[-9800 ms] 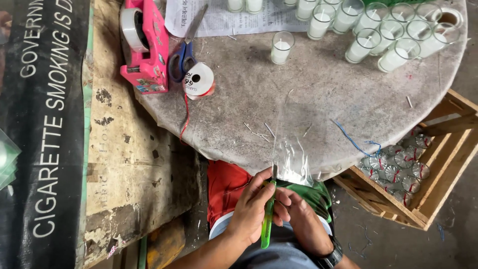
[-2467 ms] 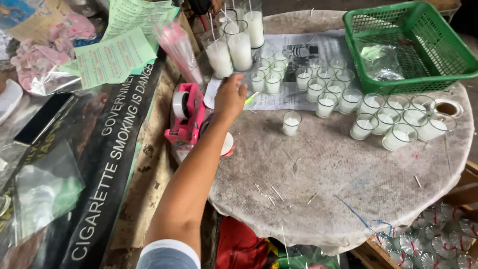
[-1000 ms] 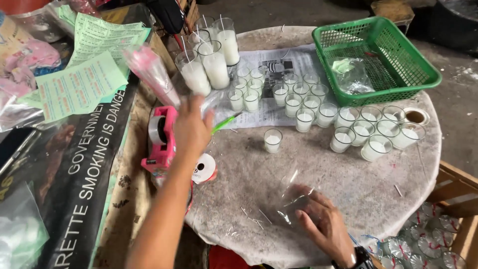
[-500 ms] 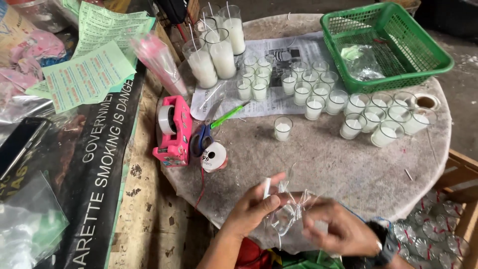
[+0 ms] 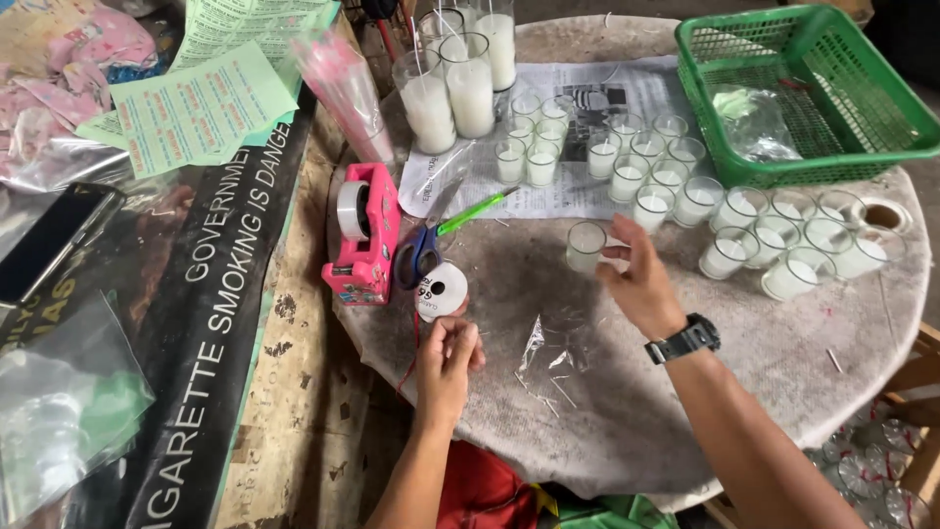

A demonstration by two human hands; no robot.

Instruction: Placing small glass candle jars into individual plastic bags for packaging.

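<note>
On round table (image 5: pixel 783 362): right hand (image 5: pixel 641 284) reaching, fingers spread, fingertips touching lone candle glass (image 5: pixel 586 245), not gripping. Left hand (image 5: pixel 448 358) pinching red thread just below white spool (image 5: pixel 441 291). Clear wrapper (image 5: pixel 548 358) lying between hands.

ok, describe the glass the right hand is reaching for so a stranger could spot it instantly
Start at the round grey table and find the green basket at its far right. In front of it sit clusters of small white-filled glasses. The small candle glass stands alone, nearer the person, just left of the right hand, with bare tabletop separating it from the others.
</note>
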